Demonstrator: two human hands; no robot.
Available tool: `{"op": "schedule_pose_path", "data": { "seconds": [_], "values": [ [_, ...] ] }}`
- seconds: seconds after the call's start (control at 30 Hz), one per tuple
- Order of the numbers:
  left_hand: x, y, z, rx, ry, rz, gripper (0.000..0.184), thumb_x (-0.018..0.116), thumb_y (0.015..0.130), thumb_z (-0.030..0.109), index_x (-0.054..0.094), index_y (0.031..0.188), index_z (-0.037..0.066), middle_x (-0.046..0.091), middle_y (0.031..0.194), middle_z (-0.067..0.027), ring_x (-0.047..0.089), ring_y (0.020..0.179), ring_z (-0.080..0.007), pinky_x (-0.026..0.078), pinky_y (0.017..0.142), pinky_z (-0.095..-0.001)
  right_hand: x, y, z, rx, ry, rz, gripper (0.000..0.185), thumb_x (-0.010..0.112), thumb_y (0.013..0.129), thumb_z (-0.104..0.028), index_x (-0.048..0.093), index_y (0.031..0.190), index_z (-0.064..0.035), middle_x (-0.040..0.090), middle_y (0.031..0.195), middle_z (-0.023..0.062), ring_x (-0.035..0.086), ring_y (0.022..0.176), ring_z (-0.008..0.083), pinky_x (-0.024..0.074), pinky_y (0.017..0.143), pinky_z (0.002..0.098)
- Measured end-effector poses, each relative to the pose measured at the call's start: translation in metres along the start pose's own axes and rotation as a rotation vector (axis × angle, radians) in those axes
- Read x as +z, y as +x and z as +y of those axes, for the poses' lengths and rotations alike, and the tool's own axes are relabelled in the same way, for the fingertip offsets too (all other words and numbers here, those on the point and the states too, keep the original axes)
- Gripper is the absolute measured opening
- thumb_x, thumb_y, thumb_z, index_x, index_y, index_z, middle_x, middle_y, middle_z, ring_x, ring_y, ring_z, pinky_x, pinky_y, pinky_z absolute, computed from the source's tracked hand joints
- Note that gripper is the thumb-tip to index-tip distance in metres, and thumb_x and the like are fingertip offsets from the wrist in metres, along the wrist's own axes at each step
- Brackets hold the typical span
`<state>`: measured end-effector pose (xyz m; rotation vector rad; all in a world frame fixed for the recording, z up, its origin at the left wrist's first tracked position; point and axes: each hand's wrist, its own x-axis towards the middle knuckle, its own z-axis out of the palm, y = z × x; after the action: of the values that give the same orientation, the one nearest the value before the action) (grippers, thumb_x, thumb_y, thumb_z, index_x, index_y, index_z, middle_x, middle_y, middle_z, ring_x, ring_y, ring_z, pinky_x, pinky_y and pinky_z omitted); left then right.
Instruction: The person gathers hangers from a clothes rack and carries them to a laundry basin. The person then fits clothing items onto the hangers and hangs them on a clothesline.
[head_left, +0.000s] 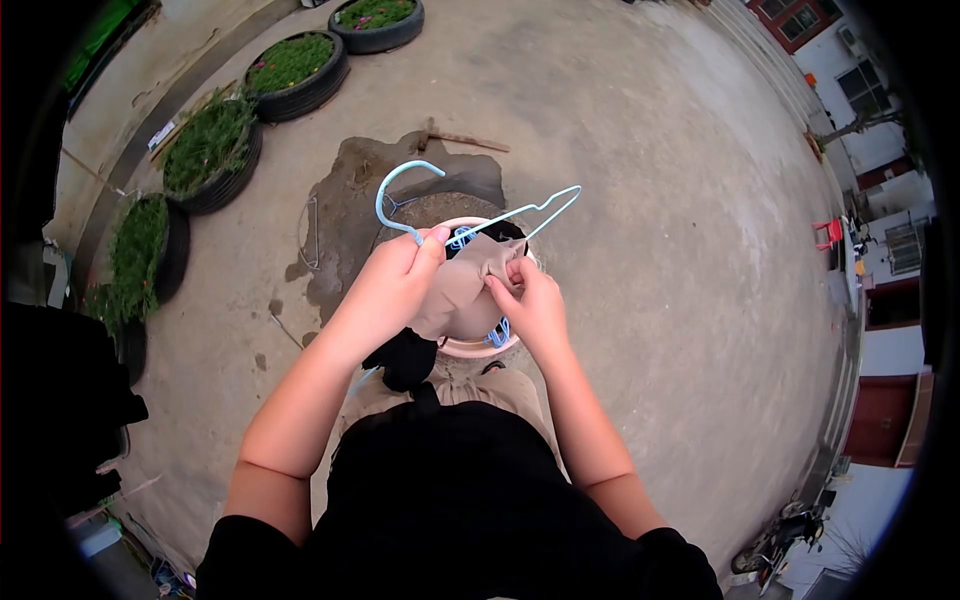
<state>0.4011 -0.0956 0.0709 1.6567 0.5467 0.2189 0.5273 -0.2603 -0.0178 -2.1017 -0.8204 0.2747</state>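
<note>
A light blue wire hanger (400, 167) is gripped near the base of its hook by my left hand (398, 282), whose fingers are closed. My right hand (530, 300) pinches a beige-grey cloth (465, 290) by its edge, close to the hanger's right arm. The cloth hangs between both hands, partly on the hanger. Below it stands a pale pink basin (482, 348) holding dark cloth and blue clips (498, 332); the cloth hides much of the basin. A black cloth (405, 360) hangs under my left wrist.
Tyre planters (298, 75) with plants line the left side. Wet ground (345, 180) surrounds the basin's far left, with a wooden stick (468, 141) and another hanger (311, 235) on it. A red chair (827, 235) and a motorbike (785, 535) stand at the right.
</note>
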Motion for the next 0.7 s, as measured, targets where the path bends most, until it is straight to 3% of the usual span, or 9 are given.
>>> {"op": "schedule_pose_path", "data": {
  "seconds": [0.03,0.1,0.17,0.33,0.43,0.53,0.57,0.63,0.7],
  "values": [
    [0.001,0.0,-0.002,0.021,0.047,-0.004,0.041,0.039,0.101,0.035,0.044,0.072,0.007,0.035,0.059,0.0058,0.03,0.053,-0.0068,0.028,0.049,-0.0254,-0.001,0.001,-0.002,0.074,0.037,-0.048,0.026,0.071,0.079,-0.022,0.057,0.087,-0.0016,0.062,0.074,0.0121,0.06,0.068,0.0267,0.0478,0.066,0.0351],
    [0.002,-0.001,0.0,0.046,0.088,-0.008,0.042,0.039,0.101,0.035,0.043,0.071,0.007,0.035,0.058,0.0051,0.03,0.053,-0.0077,0.029,0.05,-0.0263,-0.004,0.008,-0.006,0.008,0.186,0.148,0.019,0.068,0.083,-0.017,0.057,0.082,-0.0014,0.059,0.067,0.0108,0.057,0.058,0.0225,0.0464,0.058,0.0326],
    [0.0,-0.003,0.007,0.055,0.074,-0.008,0.043,0.038,0.102,0.035,0.042,0.07,0.006,0.035,0.058,0.0046,0.03,0.054,-0.0084,0.03,0.051,-0.0268,-0.018,0.017,-0.01,0.062,0.197,0.243,0.02,0.067,0.084,-0.018,0.056,0.084,-0.0012,0.061,0.068,0.0092,0.056,0.059,0.0216,0.0474,0.061,0.0309],
    [-0.005,0.002,0.003,0.013,0.072,-0.015,0.042,0.038,0.101,0.034,0.041,0.069,0.007,0.034,0.057,0.0045,0.03,0.053,-0.0083,0.03,0.051,-0.0267,-0.03,0.028,0.008,0.006,-0.118,0.402,0.022,0.064,0.085,-0.013,0.058,0.104,-0.0031,0.06,0.089,0.0096,0.06,0.077,0.0223,0.0483,0.071,0.033],
    [-0.007,0.007,0.002,0.036,0.107,-0.016,0.041,0.039,0.101,0.034,0.041,0.069,0.008,0.033,0.057,0.0053,0.029,0.052,-0.0074,0.029,0.049,-0.0262,-0.028,0.02,-0.005,-0.202,-0.337,0.465,0.029,0.062,0.084,-0.011,0.057,0.111,-0.0038,0.056,0.096,0.0099,0.059,0.084,0.0221,0.0478,0.075,0.0343],
    [-0.01,0.012,0.004,-0.015,0.044,-0.042,0.039,0.039,0.101,0.034,0.042,0.07,0.01,0.033,0.056,0.0067,0.028,0.05,-0.0059,0.026,0.046,-0.0246,-0.011,-0.008,-0.041,-0.18,0.122,-0.117,0.037,0.062,0.084,-0.01,0.057,0.12,-0.0119,0.058,0.07,0.0081,0.057,0.057,0.0214,0.0462,0.054,0.0336],
    [-0.012,0.014,0.005,-0.038,0.009,-0.06,0.038,0.04,0.1,0.034,0.042,0.071,0.01,0.033,0.056,0.0072,0.027,0.049,-0.0053,0.025,0.045,-0.0239,-0.001,-0.017,-0.054,-0.333,0.157,-0.281,0.04,0.062,0.086,-0.012,0.057,0.125,-0.0146,0.057,0.063,0.007,0.056,0.053,0.0173,0.0465,0.054,0.0306],
    [-0.017,0.018,0.009,-0.123,-0.104,-0.086,0.034,0.043,0.1,0.036,0.042,0.075,0.013,0.031,0.056,0.0085,0.023,0.044,-0.0031,0.018,0.039,-0.022,0.016,-0.035,-0.07,-0.497,-0.105,-0.568,0.046,0.059,0.089,-0.036,0.052,0.133,-0.0237,0.061,0.065,0.0083,0.061,0.055,0.0271,0.0498,0.054,0.0369],
    [-0.024,0.017,0.022,-0.188,-0.206,-0.108,0.033,0.045,0.099,0.037,0.041,0.076,0.014,0.03,0.055,0.0087,0.021,0.043,-0.0025,0.014,0.038,-0.0217,0.039,-0.044,-0.069,-0.567,-0.107,-0.63,0.043,0.059,0.088,-0.038,0.055,0.129,-0.0227,0.06,0.07,0.0105,0.061,0.059,0.0284,0.0513,0.056,0.0383]
  ]
}}
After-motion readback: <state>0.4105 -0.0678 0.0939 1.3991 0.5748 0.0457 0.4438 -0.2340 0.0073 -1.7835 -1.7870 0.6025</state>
